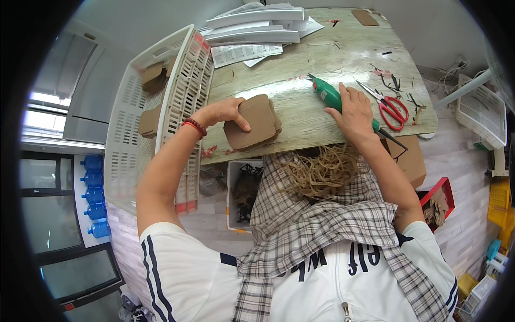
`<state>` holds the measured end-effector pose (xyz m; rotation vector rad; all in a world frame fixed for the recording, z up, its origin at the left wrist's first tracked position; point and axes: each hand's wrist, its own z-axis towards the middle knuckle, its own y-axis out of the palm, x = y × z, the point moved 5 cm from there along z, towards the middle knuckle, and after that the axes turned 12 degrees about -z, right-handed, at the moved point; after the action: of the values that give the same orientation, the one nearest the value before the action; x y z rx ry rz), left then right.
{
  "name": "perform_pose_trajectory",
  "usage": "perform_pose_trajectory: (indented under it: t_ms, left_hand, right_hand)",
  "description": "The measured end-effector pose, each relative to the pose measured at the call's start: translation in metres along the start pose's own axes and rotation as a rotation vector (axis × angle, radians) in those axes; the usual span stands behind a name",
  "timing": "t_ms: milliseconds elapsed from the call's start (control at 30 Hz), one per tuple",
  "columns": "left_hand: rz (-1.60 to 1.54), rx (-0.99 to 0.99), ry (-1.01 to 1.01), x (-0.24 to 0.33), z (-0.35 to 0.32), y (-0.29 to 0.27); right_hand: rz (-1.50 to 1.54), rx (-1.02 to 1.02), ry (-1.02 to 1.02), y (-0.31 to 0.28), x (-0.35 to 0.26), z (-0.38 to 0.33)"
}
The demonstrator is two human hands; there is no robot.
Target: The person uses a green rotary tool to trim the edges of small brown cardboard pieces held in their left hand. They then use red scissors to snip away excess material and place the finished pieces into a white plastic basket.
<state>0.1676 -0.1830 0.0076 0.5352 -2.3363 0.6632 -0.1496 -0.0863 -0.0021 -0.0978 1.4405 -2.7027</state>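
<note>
brown cards, a green tool, red-handled scissors, a black-and-cream checked apron, a white shirt striped with dark blue, blue bottles by the wall

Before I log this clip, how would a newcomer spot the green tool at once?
On the pale table, find the right hand. Partly under it lies the green tool, its dark tip pointing forward and left. Unlike the red-handled scissors to its right, it is chunky and green.
</note>
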Motion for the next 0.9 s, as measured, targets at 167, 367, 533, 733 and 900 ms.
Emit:
perform_pose_trajectory:
  t_ms: [167,367,533,733,900]
  left_hand:
    - [-0.135,0.089,-0.031,0.004,-0.012,0.014]
    - [-0.241,0.114,-0.049,-0.02,-0.01,0.013]
    - [-0.339,0.097,-0.075,-0.036,-0.019,0.025]
    - [-0.389,0.133,0.006,-0.029,-0.031,0.035]
    - [-0.271,0.216,0.113,-0.016,-0.049,0.042]
  right_hand:
    - [0.668,-0.448,0.137,-0.001,-0.079,-0.002]
    - [1.003,-0.873,0.206,0.062,-0.14,0.022]
    - [1.101,-1.011,0.13,0.069,-0.155,0.02]
    - [1.177,-0.941,0.074,0.082,-0.163,0.017]
    - [1.44,-0.914,-0.023,0.071,-0.172,0.019]
